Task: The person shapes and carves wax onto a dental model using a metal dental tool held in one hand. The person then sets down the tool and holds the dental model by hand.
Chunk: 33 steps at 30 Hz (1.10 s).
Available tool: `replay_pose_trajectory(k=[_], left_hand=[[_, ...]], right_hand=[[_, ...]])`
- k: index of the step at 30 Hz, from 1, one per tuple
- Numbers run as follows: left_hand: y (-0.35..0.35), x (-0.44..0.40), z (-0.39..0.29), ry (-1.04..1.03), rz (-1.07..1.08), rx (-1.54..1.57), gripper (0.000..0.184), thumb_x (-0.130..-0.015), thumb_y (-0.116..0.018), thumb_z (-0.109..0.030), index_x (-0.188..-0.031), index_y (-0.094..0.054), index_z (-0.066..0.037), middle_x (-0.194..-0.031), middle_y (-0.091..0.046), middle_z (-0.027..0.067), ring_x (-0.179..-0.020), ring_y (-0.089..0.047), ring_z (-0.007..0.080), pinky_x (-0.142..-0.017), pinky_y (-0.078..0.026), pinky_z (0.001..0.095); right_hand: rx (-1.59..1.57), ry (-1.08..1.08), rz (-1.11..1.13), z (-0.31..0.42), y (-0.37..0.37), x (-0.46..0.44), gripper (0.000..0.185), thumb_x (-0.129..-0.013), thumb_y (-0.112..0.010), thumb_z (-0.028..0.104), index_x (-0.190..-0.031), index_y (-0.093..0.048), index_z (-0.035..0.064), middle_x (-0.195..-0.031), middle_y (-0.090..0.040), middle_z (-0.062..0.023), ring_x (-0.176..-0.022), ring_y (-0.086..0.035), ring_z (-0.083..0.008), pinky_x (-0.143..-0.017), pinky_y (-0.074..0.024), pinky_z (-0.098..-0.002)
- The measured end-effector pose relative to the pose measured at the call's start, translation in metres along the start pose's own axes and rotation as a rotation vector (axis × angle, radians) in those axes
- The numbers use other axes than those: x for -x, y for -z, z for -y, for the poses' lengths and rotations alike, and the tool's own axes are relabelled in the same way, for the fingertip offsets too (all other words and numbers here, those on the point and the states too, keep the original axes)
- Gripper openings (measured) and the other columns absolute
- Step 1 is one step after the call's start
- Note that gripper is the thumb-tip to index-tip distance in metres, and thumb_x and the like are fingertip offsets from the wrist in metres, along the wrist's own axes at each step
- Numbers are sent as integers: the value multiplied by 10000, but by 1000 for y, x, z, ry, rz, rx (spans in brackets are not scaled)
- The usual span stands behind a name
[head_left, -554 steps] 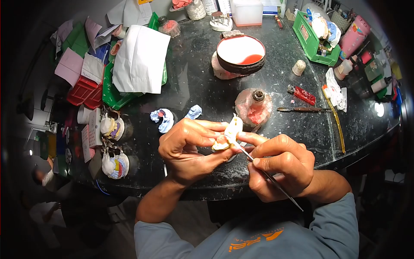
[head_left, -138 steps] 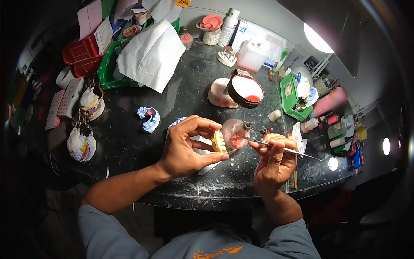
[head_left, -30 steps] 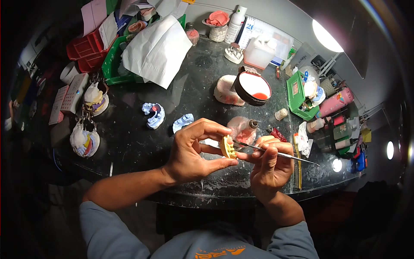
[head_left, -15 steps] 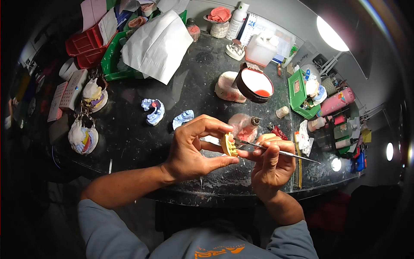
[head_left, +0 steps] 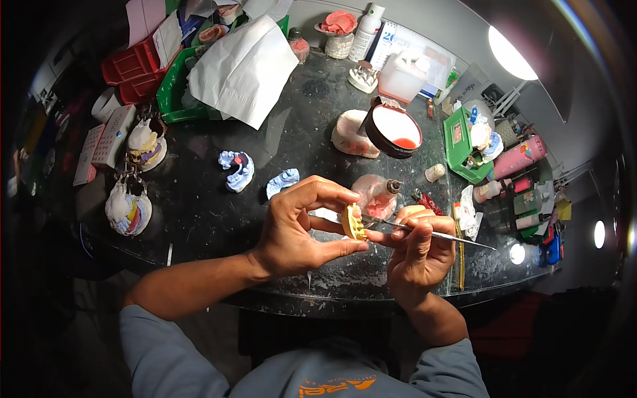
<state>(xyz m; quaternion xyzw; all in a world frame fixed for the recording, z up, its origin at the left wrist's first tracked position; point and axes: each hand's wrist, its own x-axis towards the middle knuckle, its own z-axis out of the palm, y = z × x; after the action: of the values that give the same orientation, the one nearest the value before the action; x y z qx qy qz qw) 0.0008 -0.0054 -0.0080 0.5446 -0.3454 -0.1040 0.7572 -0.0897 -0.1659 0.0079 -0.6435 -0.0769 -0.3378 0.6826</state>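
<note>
Tooth model (head_left: 352, 225), yellow, near the middle of the frame, held up above the black table (head_left: 199, 232). Pinched by the left hand (head_left: 295, 229): thumb below, pointing finger on top, spread wide with the model in between. Thin metal stick (head_left: 458, 239) pinched like a pencil in the right hand (head_left: 419, 255), fingers bunched close, tip at the teeth; touching or just beside, cannot tell. Left arm (head_left: 199, 282) slanting up from the lower left, right arm (head_left: 434, 325) up from the lower right. Orange letters on the gray shirt (head_left: 285, 385) at the bottom, folded, hard to read. Blue "20" on the white calendar (head_left: 383, 43) at the top. Writing on the white box (head_left: 113, 136) at the left, too small to read.
</note>
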Motion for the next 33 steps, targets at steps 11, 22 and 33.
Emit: replay_pose_trajectory(k=[11,22,33], left_hand=[[0,-1,-2,8,-3,-2,512,-690,-887,26,-1140,-644,5,-1157,-593,84,-1057,-676,189,-873,-644,332],[0,-1,-1,-1,2,-13,511,-690,-894,14,-1133,-642,-3,-1149,-596,82,-1045,-682,176,-848,-648,322],[0,0,0,1,5,-16,530,-682,-898,16,-1145,-642,-6,-1151,-594,80,-1048,-679,180,-848,-648,320]], right_hand=[[-55,15,-9,-2,0,0,159,-1052,-490,165,-1039,-468,8,-905,-505,-106,-792,-550,-107,-685,-681,-369],[-88,48,15,-4,3,0,123,-1044,-482,91,-1058,-459,-29,-927,-523,-147,-794,-582,-142,-697,-678,-378],[-90,55,32,-5,4,0,138,-1045,-480,97,-1059,-457,-38,-956,-530,-158,-805,-599,-141,-707,-678,-375]])
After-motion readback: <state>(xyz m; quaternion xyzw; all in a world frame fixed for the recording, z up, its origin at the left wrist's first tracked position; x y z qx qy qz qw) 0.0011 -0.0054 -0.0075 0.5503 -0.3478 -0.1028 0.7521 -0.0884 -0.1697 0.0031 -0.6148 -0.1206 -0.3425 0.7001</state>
